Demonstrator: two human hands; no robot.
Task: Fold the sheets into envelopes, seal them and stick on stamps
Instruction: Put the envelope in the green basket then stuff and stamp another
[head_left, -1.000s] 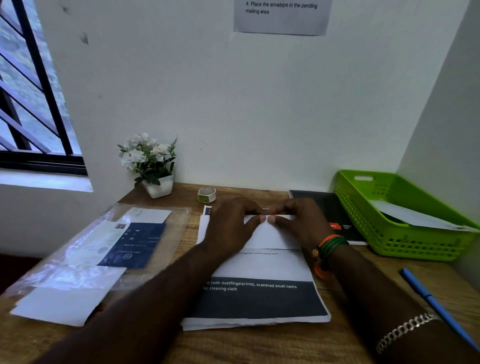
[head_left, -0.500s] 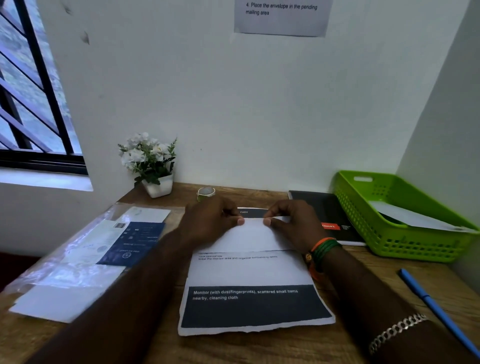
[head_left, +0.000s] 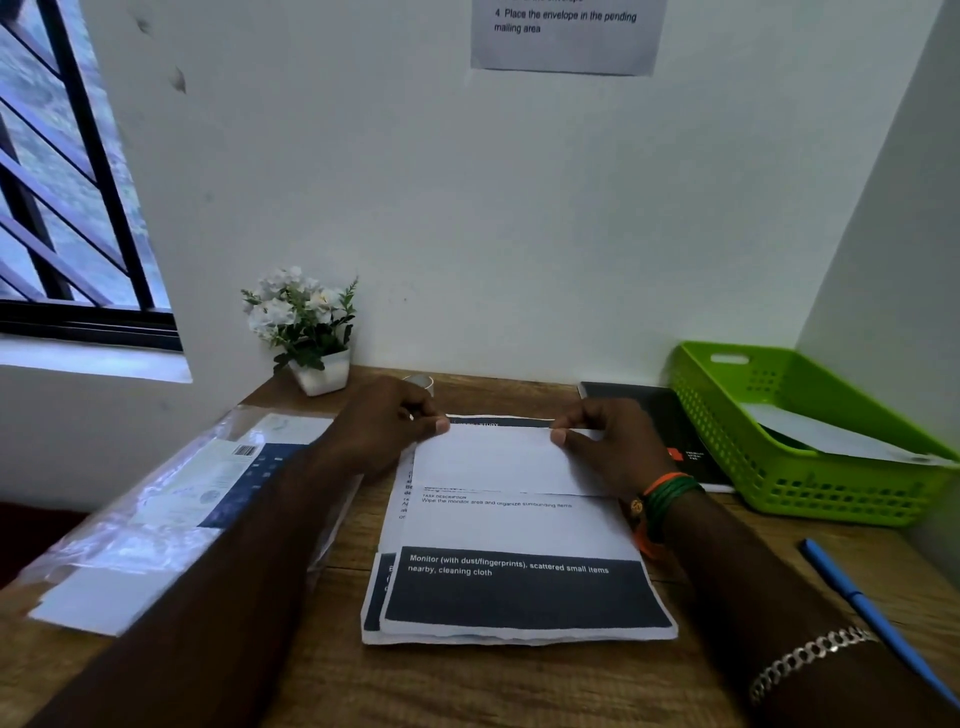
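Holding a white sheet (head_left: 831, 436), green basket (head_left: 810, 493), wooden desk (head_left: 519, 686)

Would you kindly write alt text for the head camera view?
Two hands, left hand and right hand, pinch the far corners of a folded white flap on a printed paper sheet lying on a wooden desk, with a lime-green plastic basket at right.
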